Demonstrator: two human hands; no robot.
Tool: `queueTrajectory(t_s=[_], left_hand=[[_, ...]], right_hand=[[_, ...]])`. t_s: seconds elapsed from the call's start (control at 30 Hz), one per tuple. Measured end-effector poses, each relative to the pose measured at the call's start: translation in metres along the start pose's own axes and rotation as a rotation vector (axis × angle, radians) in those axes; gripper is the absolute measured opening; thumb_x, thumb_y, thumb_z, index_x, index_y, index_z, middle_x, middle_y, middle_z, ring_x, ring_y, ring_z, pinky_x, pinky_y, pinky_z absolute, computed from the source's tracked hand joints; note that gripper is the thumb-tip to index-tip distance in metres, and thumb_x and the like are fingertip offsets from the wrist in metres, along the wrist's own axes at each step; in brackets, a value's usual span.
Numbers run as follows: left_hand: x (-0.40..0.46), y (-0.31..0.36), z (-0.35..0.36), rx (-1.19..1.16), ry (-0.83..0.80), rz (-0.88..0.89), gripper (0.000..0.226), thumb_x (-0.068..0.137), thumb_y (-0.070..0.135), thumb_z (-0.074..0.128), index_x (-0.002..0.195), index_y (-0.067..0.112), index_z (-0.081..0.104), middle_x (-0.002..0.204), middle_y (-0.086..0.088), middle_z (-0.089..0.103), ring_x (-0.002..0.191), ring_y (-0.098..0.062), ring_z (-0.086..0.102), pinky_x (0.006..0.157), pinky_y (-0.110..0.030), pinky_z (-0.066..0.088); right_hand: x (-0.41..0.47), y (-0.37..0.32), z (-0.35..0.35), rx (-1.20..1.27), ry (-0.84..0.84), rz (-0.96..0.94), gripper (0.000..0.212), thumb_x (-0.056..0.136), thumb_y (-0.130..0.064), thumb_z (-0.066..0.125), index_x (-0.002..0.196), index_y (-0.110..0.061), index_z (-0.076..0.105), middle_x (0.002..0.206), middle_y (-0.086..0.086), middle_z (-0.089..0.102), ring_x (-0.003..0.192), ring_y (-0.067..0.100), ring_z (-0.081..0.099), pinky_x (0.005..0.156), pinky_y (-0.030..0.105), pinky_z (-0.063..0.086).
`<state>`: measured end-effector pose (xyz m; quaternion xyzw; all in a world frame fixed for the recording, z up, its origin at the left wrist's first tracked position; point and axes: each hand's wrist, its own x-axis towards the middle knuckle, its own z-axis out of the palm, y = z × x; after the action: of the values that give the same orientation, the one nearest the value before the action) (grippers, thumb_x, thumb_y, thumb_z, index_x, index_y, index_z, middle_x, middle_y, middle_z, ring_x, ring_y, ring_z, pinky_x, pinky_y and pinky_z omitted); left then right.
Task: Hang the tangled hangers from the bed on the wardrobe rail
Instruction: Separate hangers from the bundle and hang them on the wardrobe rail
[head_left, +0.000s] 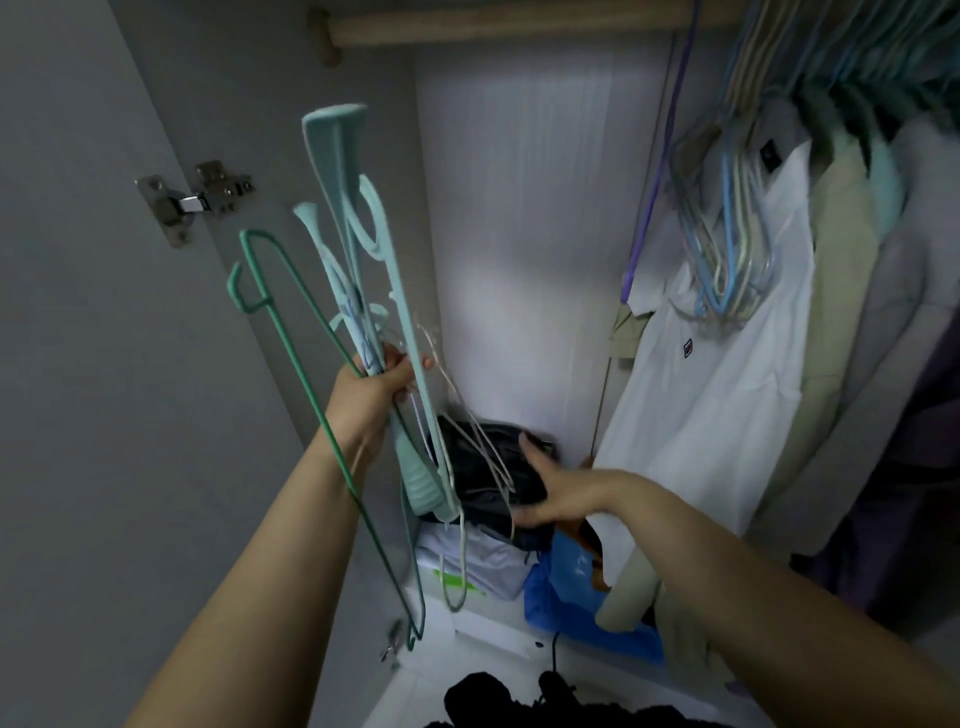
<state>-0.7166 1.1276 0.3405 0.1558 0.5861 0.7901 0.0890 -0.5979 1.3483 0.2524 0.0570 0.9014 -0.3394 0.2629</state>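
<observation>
My left hand (374, 389) grips a tangled bundle of hangers (353, 291): pale teal plastic ones, a dark green wire one (311, 395) and thin white wire ones (467, 447). The bundle stands upright inside the open wardrobe, below the wooden rail (519, 23) at the top. My right hand (550, 493) reaches in from the right, fingers spread and open, beside the white wire hangers at the bundle's lower end; whether it touches them I cannot tell.
Several empty blue and beige hangers (727, 244) and a purple hanger (654, 171) hang on the rail's right part, with a white shirt (717, 389) and other clothes. Folded dark clothes (498, 462) and a blue bag (571, 597) lie on the wardrobe floor. The door hinge (197, 200) is at left.
</observation>
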Motion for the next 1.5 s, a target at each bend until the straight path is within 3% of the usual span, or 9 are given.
queueTrajectory(t_s=[0.1, 0.2, 0.4, 0.6, 0.73, 0.83, 1.1, 1.33, 1.5], left_hand=[[0.001, 0.002, 0.007, -0.019, -0.001, 0.016, 0.032, 0.077, 0.0, 0.073, 0.069, 0.016, 0.046, 0.065, -0.002, 0.06, 0.071, -0.016, 0.064, 0.07, -0.038, 0.043], [0.002, 0.009, 0.016, -0.048, -0.004, -0.012, 0.031, 0.086, -0.003, 0.063, 0.068, 0.016, 0.047, 0.064, 0.002, 0.066, 0.074, -0.012, 0.07, 0.07, -0.034, 0.047], [-0.007, 0.033, 0.014, -0.084, -0.082, -0.029, 0.045, 0.093, 0.0, 0.055, 0.054, 0.022, 0.057, 0.075, -0.006, 0.062, 0.056, -0.007, 0.062, 0.049, -0.019, 0.049], [-0.024, 0.042, -0.004, -0.036, -0.06, -0.045, 0.033, 0.094, 0.005, 0.056, 0.064, 0.018, 0.06, 0.069, 0.0, 0.07, 0.054, -0.005, 0.061, 0.046, -0.019, 0.048], [-0.041, 0.045, -0.019, 0.027, -0.069, -0.064, 0.015, 0.092, 0.005, 0.058, 0.079, 0.009, 0.054, 0.084, -0.008, 0.069, 0.059, -0.005, 0.064, 0.049, -0.021, 0.044], [-0.055, 0.049, -0.028, 0.038, -0.075, -0.081, 0.016, 0.093, 0.005, 0.058, 0.08, 0.011, 0.05, 0.067, -0.001, 0.066, 0.047, -0.004, 0.051, 0.049, -0.02, 0.04], [-0.075, 0.055, -0.05, 0.001, -0.069, -0.122, 0.023, 0.094, 0.004, 0.055, 0.075, 0.015, 0.061, 0.104, -0.018, 0.07, 0.056, -0.014, 0.043, 0.057, -0.029, 0.039], [-0.077, 0.072, -0.056, -0.052, -0.084, -0.155, 0.025, 0.1, 0.006, 0.039, 0.082, 0.012, 0.056, 0.085, -0.002, 0.061, 0.042, -0.004, 0.047, 0.042, -0.016, 0.044], [-0.068, 0.076, -0.055, -0.116, -0.132, -0.151, 0.027, 0.1, 0.005, 0.037, 0.083, 0.011, 0.057, 0.071, 0.001, 0.063, 0.043, -0.005, 0.048, 0.044, -0.014, 0.044]], right_hand=[[0.009, 0.016, 0.035, -0.184, -0.041, 0.032, 0.138, 0.064, -0.063, 0.076, 0.14, -0.033, -0.035, 0.159, -0.002, -0.016, 0.147, 0.021, 0.0, 0.119, 0.041, 0.015], [0.017, 0.032, 0.054, -0.248, 0.203, 0.052, 0.144, 0.059, -0.063, 0.079, 0.138, -0.033, -0.038, 0.158, -0.002, -0.02, 0.147, 0.025, -0.001, 0.118, 0.048, 0.015], [0.014, 0.043, 0.066, 0.007, 0.431, -0.009, 0.134, 0.068, -0.05, 0.078, 0.144, -0.03, -0.031, 0.159, 0.0, -0.009, 0.146, 0.025, 0.005, 0.117, 0.038, 0.017], [0.002, 0.049, 0.093, 0.069, 0.594, -0.109, 0.079, 0.077, -0.029, 0.07, 0.142, -0.024, 0.025, 0.124, 0.001, 0.034, 0.119, 0.023, 0.044, 0.098, 0.031, 0.04], [-0.014, 0.058, 0.111, 0.129, 0.85, -0.139, 0.049, 0.085, -0.016, 0.064, 0.13, -0.017, 0.045, 0.114, 0.002, 0.045, 0.104, 0.019, 0.046, 0.087, 0.024, 0.035], [-0.023, 0.058, 0.122, 0.046, 1.019, -0.164, 0.04, 0.086, -0.013, 0.065, 0.125, -0.015, 0.053, 0.107, 0.001, 0.051, 0.098, 0.013, 0.042, 0.085, 0.018, 0.029], [-0.033, 0.05, 0.14, 0.095, 0.796, -0.146, 0.034, 0.087, -0.001, 0.055, 0.12, -0.01, 0.053, 0.106, -0.001, 0.048, 0.102, 0.015, 0.046, 0.084, 0.013, 0.029], [-0.028, 0.014, 0.121, 0.612, 0.718, -0.014, 0.009, 0.089, -0.018, 0.048, 0.092, -0.016, 0.056, 0.083, 0.003, 0.052, 0.078, 0.019, 0.05, 0.069, 0.028, 0.039], [-0.032, -0.075, 0.04, 1.069, 0.561, 0.005, 0.028, 0.08, -0.036, 0.065, 0.097, -0.015, 0.058, 0.091, 0.003, 0.053, 0.086, 0.016, 0.052, 0.066, 0.029, 0.047]])
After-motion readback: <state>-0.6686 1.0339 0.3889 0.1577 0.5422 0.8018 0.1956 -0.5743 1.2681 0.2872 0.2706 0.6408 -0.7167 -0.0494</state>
